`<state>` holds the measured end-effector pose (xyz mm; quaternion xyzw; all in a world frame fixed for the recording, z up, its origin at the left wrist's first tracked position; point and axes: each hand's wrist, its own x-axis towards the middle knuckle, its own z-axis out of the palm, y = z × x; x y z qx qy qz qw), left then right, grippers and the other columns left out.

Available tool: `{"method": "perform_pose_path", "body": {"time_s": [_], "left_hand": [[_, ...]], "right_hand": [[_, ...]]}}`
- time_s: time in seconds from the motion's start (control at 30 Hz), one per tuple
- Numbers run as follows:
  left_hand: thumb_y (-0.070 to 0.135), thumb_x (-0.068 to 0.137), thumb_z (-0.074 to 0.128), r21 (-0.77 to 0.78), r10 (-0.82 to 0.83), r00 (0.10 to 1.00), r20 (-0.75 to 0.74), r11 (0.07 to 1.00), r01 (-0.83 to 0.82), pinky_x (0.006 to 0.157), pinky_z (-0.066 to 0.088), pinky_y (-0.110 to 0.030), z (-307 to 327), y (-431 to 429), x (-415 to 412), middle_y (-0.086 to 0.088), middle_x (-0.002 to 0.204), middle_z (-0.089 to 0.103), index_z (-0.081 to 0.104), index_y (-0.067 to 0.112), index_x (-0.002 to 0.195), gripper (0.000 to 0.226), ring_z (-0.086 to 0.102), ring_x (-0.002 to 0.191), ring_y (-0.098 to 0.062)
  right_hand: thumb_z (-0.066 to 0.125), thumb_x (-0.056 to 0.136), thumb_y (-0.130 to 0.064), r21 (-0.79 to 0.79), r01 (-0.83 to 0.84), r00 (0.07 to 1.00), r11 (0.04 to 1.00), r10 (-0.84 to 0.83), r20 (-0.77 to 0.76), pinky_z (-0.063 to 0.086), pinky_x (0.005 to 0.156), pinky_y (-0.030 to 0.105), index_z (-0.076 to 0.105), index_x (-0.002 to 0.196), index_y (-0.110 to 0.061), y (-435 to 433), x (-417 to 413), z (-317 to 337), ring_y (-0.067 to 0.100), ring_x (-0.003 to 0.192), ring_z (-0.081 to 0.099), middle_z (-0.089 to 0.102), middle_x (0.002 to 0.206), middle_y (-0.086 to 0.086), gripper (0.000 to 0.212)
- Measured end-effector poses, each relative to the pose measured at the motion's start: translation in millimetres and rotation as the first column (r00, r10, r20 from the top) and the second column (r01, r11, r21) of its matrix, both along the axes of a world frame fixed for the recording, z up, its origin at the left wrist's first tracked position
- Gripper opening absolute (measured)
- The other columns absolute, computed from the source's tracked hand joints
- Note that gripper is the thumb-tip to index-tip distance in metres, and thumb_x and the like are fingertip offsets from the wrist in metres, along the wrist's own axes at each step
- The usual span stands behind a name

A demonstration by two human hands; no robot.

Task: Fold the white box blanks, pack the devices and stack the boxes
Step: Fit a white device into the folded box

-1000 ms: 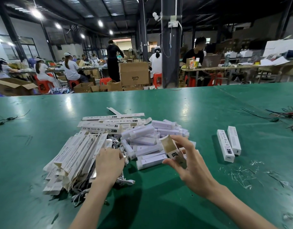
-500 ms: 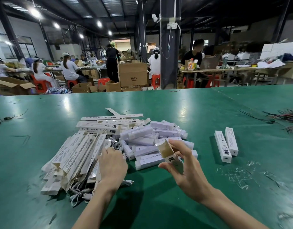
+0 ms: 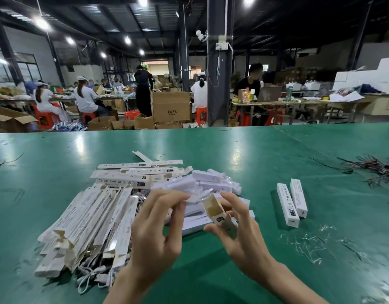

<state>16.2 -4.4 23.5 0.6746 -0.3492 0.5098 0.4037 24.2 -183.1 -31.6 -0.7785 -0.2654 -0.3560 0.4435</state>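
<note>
Centre of frame: the right hand (image 3: pixel 244 235) is gripping an open-ended white cardboard box (image 3: pixel 218 215). The left hand (image 3: pixel 158 227) is pinching a blurred white plastic device (image 3: pixel 198 196) at the box's mouth. Aligning the device with the box's long axis is probably preventing snagging.

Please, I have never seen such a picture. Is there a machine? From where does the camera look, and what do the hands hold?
There is no machine: a person works with bare hands, and one camera worn on the head looks forward and down. On the green table lie flat blanks on the left, loose devices in the middle, two closed boxes on the right and wires farther right. The right hand holds an open box. The left hand pinches a blurred white thing, probably a device, near the box's open end.
</note>
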Motion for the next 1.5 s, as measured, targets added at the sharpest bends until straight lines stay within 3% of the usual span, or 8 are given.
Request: {"method": "perform_pose_path", "body": {"time_s": [0.23,0.43,0.6,0.77,1.1,1.27,1.37,1.5], "left_hand": [[0.005,0.092,0.050,0.227,0.065,0.996,-0.055,0.973,-0.051,0.073,0.041,-0.016,-11,2,9,0.003,0.092,0.057,0.065,0.006,0.099,0.016,0.052,0.080,-0.011],[0.000,0.089,0.047,0.303,0.046,0.997,-0.069,0.953,-0.023,0.078,0.043,-0.018,-12,-1,11,0.006,0.098,0.055,0.056,0.017,0.107,0.026,0.052,0.087,-0.011],[0.027,0.092,0.061,0.056,-0.049,0.950,-0.310,0.996,0.070,0.077,0.046,-0.007,-13,-8,6,0.014,0.089,0.065,0.051,0.027,0.109,0.020,0.063,0.087,0.002],[0.019,0.085,0.070,-0.047,-0.130,0.901,-0.414,0.991,0.122,0.070,0.049,-0.011,-17,-14,4,0.014,0.086,0.071,0.061,0.026,0.092,0.014,0.068,0.078,-0.001],[0.002,0.074,0.081,0.069,0.050,0.912,-0.406,0.997,-0.024,0.067,0.039,-0.005,-28,-15,9,0.013,0.080,0.067,0.072,0.022,0.092,0.028,0.059,0.074,0.001],[0.017,0.085,0.065,0.224,0.090,0.979,-0.185,0.973,-0.047,0.067,0.053,-0.029,-29,-16,9,0.008,0.086,0.067,0.059,0.026,0.108,0.025,0.064,0.078,-0.012],[0.020,0.088,0.060,0.286,0.055,0.992,-0.113,0.958,-0.020,0.068,0.053,-0.033,-29,-15,11,0.012,0.095,0.067,0.059,0.024,0.112,0.025,0.061,0.081,-0.015],[0.015,0.084,0.069,0.142,-0.067,0.961,-0.269,0.984,0.108,0.078,0.052,-0.023,-29,-15,9,0.020,0.095,0.062,0.058,0.030,0.118,0.038,0.061,0.087,-0.004]], "right_hand": [[0.072,0.081,-0.020,-0.007,0.026,0.999,1.000,-0.026,-0.025,0.045,0.079,0.008,0.033,0.130,-0.046,-2,2,1,0.000,0.087,0.059,0.058,0.113,-0.023,0.067],[0.068,0.087,-0.020,-0.105,-0.012,0.998,0.994,0.006,-0.055,0.053,0.087,0.038,0.026,0.134,-0.057,-2,3,-4,0.015,0.107,0.062,0.060,0.123,-0.004,0.074],[0.067,0.089,-0.020,-0.126,-0.021,0.998,0.992,0.014,-0.058,0.052,0.088,0.040,0.025,0.137,-0.054,-4,4,-4,0.017,0.108,0.061,0.060,0.124,-0.004,0.072],[0.066,0.089,-0.027,-0.152,-0.008,0.999,0.988,0.002,-0.037,0.050,0.087,0.033,0.024,0.138,-0.054,-4,4,-4,0.015,0.101,0.061,0.060,0.120,-0.005,0.071],[0.068,0.087,-0.022,-0.149,-0.035,0.998,0.988,0.026,-0.062,0.049,0.091,0.028,0.026,0.139,-0.051,-3,3,-5,0.011,0.110,0.059,0.060,0.121,-0.006,0.072],[0.065,0.088,-0.016,-0.061,-0.084,0.993,0.995,0.078,-0.092,0.052,0.092,0.035,0.033,0.137,-0.043,-2,1,-4,0.014,0.112,0.061,0.059,0.125,-0.003,0.064],[0.066,0.087,-0.012,-0.038,-0.076,0.995,0.996,0.074,-0.064,0.049,0.092,0.022,0.036,0.134,-0.034,-3,1,-2,0.008,0.109,0.063,0.061,0.125,-0.013,0.060],[0.067,0.086,-0.016,-0.044,-0.065,0.995,0.997,0.061,-0.083,0.054,0.083,0.031,0.036,0.130,-0.040,-3,-1,0,0.011,0.099,0.066,0.065,0.114,-0.011,0.058]]}}
